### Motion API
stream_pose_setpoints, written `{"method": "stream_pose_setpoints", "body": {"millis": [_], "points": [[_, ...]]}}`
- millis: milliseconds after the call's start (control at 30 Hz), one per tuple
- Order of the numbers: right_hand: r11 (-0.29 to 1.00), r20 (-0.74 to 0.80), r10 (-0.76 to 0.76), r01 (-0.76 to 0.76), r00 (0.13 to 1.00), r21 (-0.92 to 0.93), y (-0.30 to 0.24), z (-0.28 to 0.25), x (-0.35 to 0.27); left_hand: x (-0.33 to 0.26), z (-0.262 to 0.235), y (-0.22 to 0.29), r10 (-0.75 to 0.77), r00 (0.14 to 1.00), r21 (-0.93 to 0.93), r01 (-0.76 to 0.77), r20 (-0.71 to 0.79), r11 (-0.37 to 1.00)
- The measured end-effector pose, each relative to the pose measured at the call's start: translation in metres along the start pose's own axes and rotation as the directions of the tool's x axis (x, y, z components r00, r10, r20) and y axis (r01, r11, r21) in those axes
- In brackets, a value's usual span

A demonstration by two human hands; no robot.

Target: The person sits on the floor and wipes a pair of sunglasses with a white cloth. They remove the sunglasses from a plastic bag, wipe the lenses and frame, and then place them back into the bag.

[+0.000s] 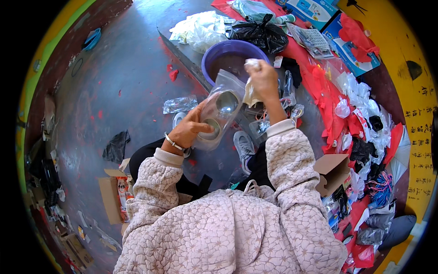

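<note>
In front of the purple basin [207, 59], the left hand [185, 130] grips a clear, tilted plastic bag [229, 82]; beside it, the right hand [264, 82] clutches a crumpled off-white cloth [251, 95]. Two round, silvery pieces [227, 102] show through the bag, the upper brighter.

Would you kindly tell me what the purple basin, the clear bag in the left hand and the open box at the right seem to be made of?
The purple basin: probably plastic, smooth with a slight sheen and even colour. The clear bag: likely plastic film, glossy; round shapes show through it. The open box: apparently cardboard, matt brown with stiff flaps.
</note>
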State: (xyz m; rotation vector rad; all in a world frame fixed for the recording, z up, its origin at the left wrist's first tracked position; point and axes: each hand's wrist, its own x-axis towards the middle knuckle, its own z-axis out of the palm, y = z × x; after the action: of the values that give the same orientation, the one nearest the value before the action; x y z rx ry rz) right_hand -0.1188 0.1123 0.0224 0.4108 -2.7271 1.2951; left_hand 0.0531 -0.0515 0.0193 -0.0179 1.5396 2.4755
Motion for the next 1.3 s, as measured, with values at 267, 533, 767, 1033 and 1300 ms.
{"method": "stream_pose_setpoints", "body": {"millis": [267,533,767,1033,1300], "points": [[0.930,0.129,-0.368,0.367,0.921,0.032,-0.039,0.036,-0.048,0.014,-0.007,-0.023,-0.148,0.974,-0.397,0.068,-0.173,0.915],[0.715,0.448,-0.649,0.695,0.616,0.081,-0.068,0.040,-0.086,0.020,-0.040,-0.039,-0.036,0.964,-0.687,-0.162,-0.264,0.709],[0.645,0.580,-0.687,0.736,0.439,0.207,-0.060,-0.002,-0.103,0.019,-0.051,-0.020,-0.163,0.852,-0.590,-0.195,-0.497,0.783],[0.919,0.103,-0.114,0.065,0.988,0.389,-0.030,-0.013,-0.069,0.026,-0.043,-0.016,-0.043,0.834,-0.543,-0.319,-0.550,0.777],[0.956,0.065,-0.254,0.261,0.965,-0.133,-0.026,0.010,-0.069,0.020,-0.035,-0.016,0.029,0.884,-0.463,-0.273,-0.467,0.843]]}}
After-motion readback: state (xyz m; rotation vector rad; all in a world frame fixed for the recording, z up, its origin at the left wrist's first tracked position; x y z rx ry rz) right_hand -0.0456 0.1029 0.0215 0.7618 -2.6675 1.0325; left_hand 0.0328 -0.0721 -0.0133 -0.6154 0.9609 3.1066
